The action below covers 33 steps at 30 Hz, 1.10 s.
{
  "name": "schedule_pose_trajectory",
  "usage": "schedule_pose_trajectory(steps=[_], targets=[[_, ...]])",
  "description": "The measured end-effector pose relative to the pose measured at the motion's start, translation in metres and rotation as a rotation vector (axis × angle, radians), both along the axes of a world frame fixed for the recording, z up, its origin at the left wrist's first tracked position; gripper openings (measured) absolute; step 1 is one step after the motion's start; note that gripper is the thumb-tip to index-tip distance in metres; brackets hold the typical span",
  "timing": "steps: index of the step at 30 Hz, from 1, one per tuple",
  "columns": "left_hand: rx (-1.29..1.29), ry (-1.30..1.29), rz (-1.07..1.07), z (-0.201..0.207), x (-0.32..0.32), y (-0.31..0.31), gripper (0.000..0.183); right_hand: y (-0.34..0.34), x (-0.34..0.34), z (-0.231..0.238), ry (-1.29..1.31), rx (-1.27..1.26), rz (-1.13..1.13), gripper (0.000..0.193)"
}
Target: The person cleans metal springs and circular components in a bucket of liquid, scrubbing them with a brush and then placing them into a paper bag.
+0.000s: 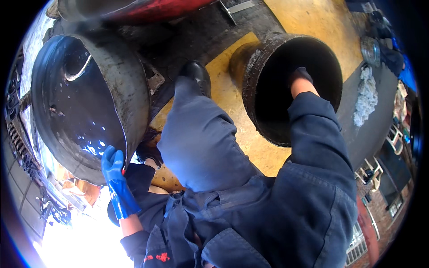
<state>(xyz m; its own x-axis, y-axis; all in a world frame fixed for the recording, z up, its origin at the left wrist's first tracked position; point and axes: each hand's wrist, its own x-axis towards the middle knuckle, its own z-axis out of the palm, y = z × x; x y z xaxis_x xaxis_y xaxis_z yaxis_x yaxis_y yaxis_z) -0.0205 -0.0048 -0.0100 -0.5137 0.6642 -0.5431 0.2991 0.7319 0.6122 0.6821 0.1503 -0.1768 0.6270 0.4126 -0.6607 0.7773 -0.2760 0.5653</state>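
Observation:
My left hand [113,167], in a blue rubber glove, is at the lower right rim of a large open metal drum [129,85], its fingers bent together over the edge. Something small and red shows beside the glove. The drum lies with its mouth toward me, and wet, shiny spots show inside. My right arm reaches into a dark metal cylinder [263,58] on the right. Of my right hand [301,73] only the wrist and a dark cuff or glove edge show; the fingers are lost in the shadow inside.
My leg and black boot [195,73] stand between the two vessels on a yellow and black floor [223,89]. A red curved vessel [161,12] lies at the top. Grey-white rags [365,96] lie at right, near another person's dark sleeve [391,58]. Glaring light fills the lower left.

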Motion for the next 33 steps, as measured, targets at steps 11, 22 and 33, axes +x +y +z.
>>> schedule_pose_trajectory(steps=[11,22,33], targets=[[0.011,-0.019,-0.002,0.000,0.000,0.001,0.051,-0.029,-0.034,-0.014,0.281,-0.226,0.200,0.050],[0.012,-0.005,0.000,0.004,0.008,0.006,0.049,-0.040,-0.060,-0.021,0.355,-0.279,0.247,0.053],[-0.002,-0.033,0.031,0.004,0.010,0.006,0.049,-0.027,-0.054,0.002,0.323,-0.267,0.224,0.055]])
